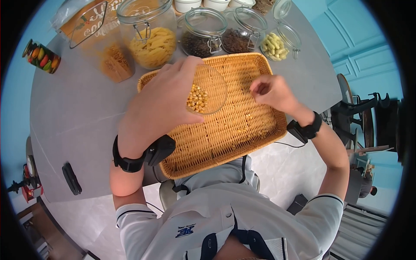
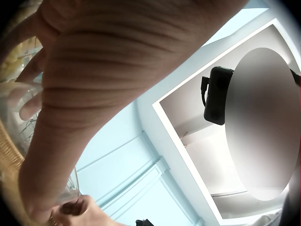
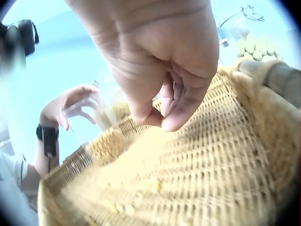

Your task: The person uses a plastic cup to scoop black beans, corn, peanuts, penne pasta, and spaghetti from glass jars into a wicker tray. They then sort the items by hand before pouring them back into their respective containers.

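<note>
A clear round container (image 1: 219, 97) with yellow corn kernels (image 1: 197, 99) inside is tilted above a woven wicker basket (image 1: 208, 158). My left hand (image 1: 162, 99) grips it from the left, thumb near the bottom and fingers over the far side. Over the basket's right part hangs my right hand (image 1: 275, 93), its thumb and fingertips brought together in a pinch. Whether a small thing sits between those tips I cannot tell. Loose kernels (image 3: 153, 183) lie scattered on the woven bottom below, seen in the right wrist view.
Beyond the basket stand a jar of penne pasta (image 1: 151, 45), two jars of dark contents (image 1: 197, 41) and an open jar of pale green pieces (image 1: 275, 47). Left of these are a clear pitcher (image 1: 115, 63) and a colorful jar (image 1: 41, 56). A black object (image 1: 71, 178) lies on the table.
</note>
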The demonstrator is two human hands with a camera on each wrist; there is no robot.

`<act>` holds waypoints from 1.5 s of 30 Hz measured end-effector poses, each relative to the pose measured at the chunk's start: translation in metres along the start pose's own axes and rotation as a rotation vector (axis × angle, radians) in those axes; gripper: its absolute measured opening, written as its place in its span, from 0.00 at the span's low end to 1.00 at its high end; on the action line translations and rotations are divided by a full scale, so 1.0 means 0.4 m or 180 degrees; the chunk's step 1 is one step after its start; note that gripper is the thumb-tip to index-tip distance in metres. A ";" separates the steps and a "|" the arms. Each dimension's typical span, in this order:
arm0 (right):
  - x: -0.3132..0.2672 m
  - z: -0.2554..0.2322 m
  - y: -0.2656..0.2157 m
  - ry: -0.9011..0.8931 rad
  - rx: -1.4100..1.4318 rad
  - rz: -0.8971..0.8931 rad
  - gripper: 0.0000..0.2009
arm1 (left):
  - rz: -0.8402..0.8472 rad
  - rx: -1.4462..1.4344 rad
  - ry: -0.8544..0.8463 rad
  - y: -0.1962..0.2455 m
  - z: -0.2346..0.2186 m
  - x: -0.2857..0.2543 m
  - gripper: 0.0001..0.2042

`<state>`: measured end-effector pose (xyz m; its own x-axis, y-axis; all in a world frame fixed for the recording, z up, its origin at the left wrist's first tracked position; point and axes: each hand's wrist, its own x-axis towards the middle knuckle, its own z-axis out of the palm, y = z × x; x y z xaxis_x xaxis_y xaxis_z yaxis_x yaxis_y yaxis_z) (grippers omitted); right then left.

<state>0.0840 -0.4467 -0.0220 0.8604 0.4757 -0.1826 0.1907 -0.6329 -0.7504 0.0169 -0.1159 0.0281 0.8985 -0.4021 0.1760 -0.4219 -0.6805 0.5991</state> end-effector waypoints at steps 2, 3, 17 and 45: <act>0.004 -0.022 -0.059 0.0171 0.0823 0.0030 0.08 | 0.0090 0.0032 0.0048 -0.006 0.004 0.000 0.45; 0.003 -0.026 -0.111 0.0241 0.1089 -0.0076 0.08 | 0.0144 0.0046 0.0064 -0.008 0.007 0.000 0.45; 0.047 0.084 -0.302 0.0014 0.0526 -0.1200 0.08 | 0.0364 0.0087 0.0235 -0.005 0.014 -0.004 0.43; -0.085 0.098 -0.043 -0.0311 -0.0865 -0.0502 0.07 | 0.0133 0.0028 0.0029 -0.005 0.004 -0.001 0.44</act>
<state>0.0327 -0.4280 -0.0279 0.7634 0.6289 -0.1477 0.4484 -0.6804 -0.5797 0.0172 -0.1154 0.0258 0.8811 -0.4248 0.2078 -0.4601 -0.6686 0.5842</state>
